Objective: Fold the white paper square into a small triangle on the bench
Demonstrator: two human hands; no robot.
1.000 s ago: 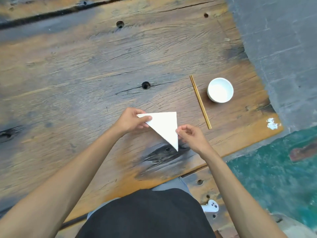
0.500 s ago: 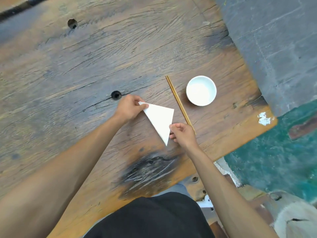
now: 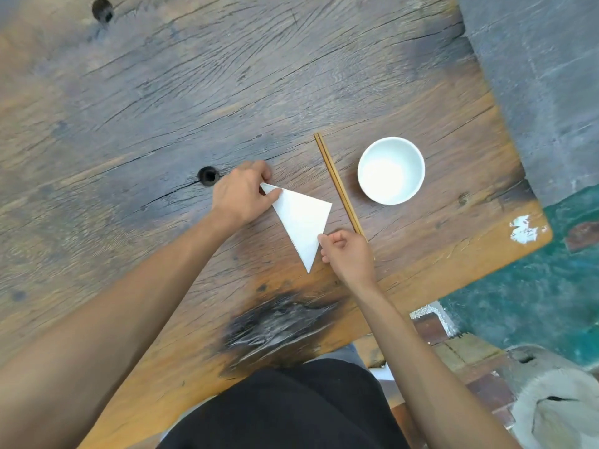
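Note:
The white paper (image 3: 301,222) lies folded into a triangle on the worn wooden bench (image 3: 162,108), its long point aimed toward me. My left hand (image 3: 241,196) pinches the paper's upper left corner between thumb and fingers. On the triangle's right edge, near the lower point, my right hand (image 3: 348,254) grips the paper with curled fingers. Both hands hold the paper close to the bench surface.
A pair of wooden chopsticks (image 3: 337,183) lies just right of the paper, its near end under my right hand. A white bowl (image 3: 391,170) stands right of them. The bench's right edge (image 3: 518,176) drops to a grey and green floor. A dark hole (image 3: 208,175) sits beside my left hand.
My view has shifted, so the bench and the paper sit differently in frame. Both hands keep the same corners of the triangle; the paper has come nearer the chopsticks.

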